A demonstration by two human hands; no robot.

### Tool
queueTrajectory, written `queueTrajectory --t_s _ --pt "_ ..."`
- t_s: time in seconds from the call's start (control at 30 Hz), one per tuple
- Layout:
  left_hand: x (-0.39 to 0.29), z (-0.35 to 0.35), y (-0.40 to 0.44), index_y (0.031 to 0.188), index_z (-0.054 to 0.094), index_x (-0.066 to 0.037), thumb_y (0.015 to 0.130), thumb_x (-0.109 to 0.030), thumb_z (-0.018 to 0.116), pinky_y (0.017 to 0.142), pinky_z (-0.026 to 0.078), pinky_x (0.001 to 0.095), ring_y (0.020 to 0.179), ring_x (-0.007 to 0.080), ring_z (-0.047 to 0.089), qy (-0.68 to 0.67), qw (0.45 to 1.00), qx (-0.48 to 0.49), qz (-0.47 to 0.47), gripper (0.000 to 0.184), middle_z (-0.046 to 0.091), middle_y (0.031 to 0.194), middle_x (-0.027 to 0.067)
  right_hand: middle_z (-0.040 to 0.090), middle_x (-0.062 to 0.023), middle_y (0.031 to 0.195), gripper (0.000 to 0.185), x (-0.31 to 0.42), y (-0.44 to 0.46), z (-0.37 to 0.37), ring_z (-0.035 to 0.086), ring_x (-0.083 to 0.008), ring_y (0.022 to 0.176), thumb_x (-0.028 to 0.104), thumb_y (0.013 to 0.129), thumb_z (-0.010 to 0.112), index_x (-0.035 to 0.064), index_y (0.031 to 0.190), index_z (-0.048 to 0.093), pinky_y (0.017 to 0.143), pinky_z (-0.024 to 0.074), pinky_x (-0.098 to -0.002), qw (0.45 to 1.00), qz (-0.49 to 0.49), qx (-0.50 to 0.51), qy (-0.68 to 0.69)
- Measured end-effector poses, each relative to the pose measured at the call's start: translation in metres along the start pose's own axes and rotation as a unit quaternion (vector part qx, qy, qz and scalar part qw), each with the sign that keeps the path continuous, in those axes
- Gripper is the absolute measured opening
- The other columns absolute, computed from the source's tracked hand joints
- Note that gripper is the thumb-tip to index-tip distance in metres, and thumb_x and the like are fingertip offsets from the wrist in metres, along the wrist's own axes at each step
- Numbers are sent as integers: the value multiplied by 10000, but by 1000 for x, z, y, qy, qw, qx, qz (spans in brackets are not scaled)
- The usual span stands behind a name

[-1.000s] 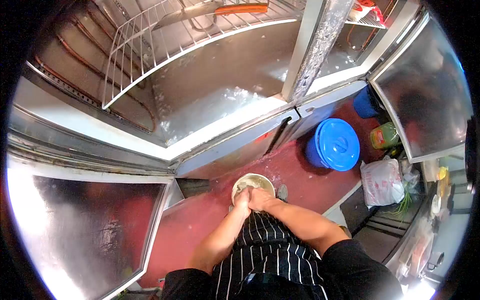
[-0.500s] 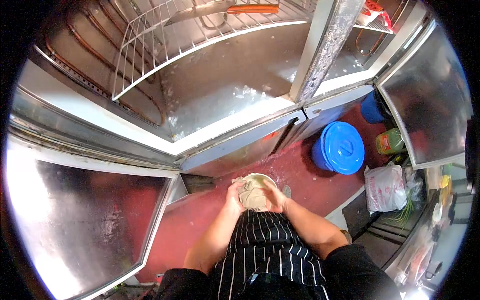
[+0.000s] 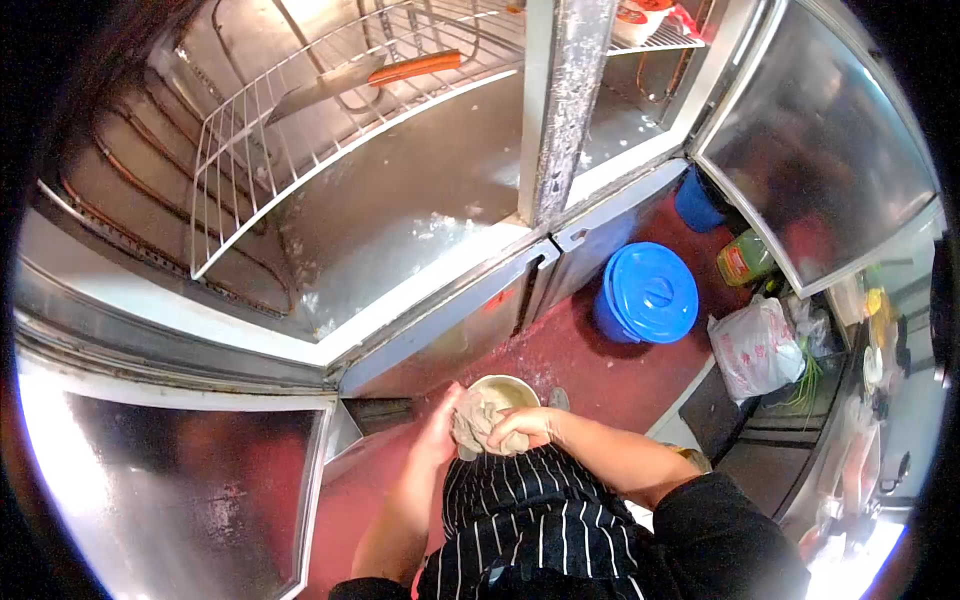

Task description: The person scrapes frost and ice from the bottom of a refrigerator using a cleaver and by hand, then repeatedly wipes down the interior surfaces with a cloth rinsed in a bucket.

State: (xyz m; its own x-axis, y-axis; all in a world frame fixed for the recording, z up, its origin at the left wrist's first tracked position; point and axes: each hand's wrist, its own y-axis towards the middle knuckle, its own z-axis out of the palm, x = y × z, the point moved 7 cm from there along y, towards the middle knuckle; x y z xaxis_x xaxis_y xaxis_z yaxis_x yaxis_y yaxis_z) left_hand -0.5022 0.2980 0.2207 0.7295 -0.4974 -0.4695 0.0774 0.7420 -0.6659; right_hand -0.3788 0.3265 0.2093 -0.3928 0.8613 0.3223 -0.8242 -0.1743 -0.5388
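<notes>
A crumpled grey-beige cloth (image 3: pixel 476 422) is bunched between my two hands, close in front of the striped apron (image 3: pixel 540 500). My left hand (image 3: pixel 438 430) grips its left side. From the right, my right hand (image 3: pixel 524 427) closes on the cloth, fingers curled into its folds. Just beyond and below them is a round, pale-rimmed bowl (image 3: pixel 510 388); the cloth and my hands cover its near part. Whether either hand touches the bowl cannot be made out.
Ahead stands an open steel cabinet with a wire rack (image 3: pixel 330 130), on which lies a knife with an orange handle (image 3: pixel 415 67). Its doors swing out left (image 3: pixel 180 470) and right (image 3: pixel 820 140). A lidded blue bucket (image 3: pixel 650 293) and a white plastic bag (image 3: pixel 757 350) are to the right.
My right hand has moved left onto the cloth, which is now more bunched up. My view has shifted, so cabinet and bucket sit further left.
</notes>
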Motion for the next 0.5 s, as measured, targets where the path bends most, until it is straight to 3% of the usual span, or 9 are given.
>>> queueTrajectory --t_s 0.1,0.17,0.23,0.3,0.33,0.37,0.43,0.47,0.5 --pt "-42 40 -33 1484 447 -31 978 -442 580 1140 388 519 1346 380 499 -79 979 170 81 665 487 1488 218 681 -107 1163 517 -3 -4 18 688 -226 988 83 797 739 44 1288 579 772 579 -295 993 -7 79 82" --pt "-67 84 -57 1446 491 -30 947 -398 629 1140 388 527 1336 384 511 -82 964 234 98 635 517 1454 232 666 -117 1092 607 15 -18 52 656 -217 887 150 755 770 18 1305 549 668 544 -242 993 -47 63 89" --pt "-87 107 -68 1407 535 -29 917 -354 678 1141 388 535 1326 388 523 -87 945 294 115 605 547 1420 247 608 -124 1044 564 23 -18 81 594 -216 773 191 793 738 39 1296 534 623 515 -300 936 -50 290 193" --pt "-100 118 -74 1326 593 -38 860 -253 744 1125 410 511 1314 378 537 44 925 345 155 535 547 1410 270 585 -118 1002 603 36 -28 94 558 -196 741 233 783 748 37 1305 521 578 476 -278 932 -86 294 195" --pt "-105 125 -77 1132 649 -41 842 -137 755 1016 501 432 1157 293 646 75 938 304 149 323 673 1234 220 562 -112 961 643 45 -34 100 521 -177 710 276 772 758 34 1314 509 533 437 -255 927 -123 294 197" --pt "-104 127 -75 1132 649 -41 842 -137 755 1016 501 432 1157 293 646 78 937 304 153 323 673 1234 220 562 -112 961 643 46 -31 97 521 -177 710 276 772 758 34 1314 509 533 437 -255 927 -123 297 194" --pt "-96 107 -60 956 643 -65 837 -80 759 850 544 327 916 163 685 230 945 134 188 167 733 987 96 574 -98 918 585 38 -23 83 526 -165 676 289 785 745 37 1267 533 494 412 -249 935 -137 298 134" --pt "-90 101 -53 859 604 -87 835 -25 743 686 501 252 730 65 593 246 942 66 220 154 654 802 -30 589 -78 909 510 30 -14 66 525 -156 660 304 793 740 48 1197 563 482 405 -249 945 -128 286 92" --pt "-78 92 -39 859 604 -87 835 -25 743 686 501 252 730 65 593 247 940 65 225 154 654 802 -30 603 -59 900 440 22 -6 49 524 -147 643 320 802 735 60 1127 592 471 398 -249 953 -117 275 50"
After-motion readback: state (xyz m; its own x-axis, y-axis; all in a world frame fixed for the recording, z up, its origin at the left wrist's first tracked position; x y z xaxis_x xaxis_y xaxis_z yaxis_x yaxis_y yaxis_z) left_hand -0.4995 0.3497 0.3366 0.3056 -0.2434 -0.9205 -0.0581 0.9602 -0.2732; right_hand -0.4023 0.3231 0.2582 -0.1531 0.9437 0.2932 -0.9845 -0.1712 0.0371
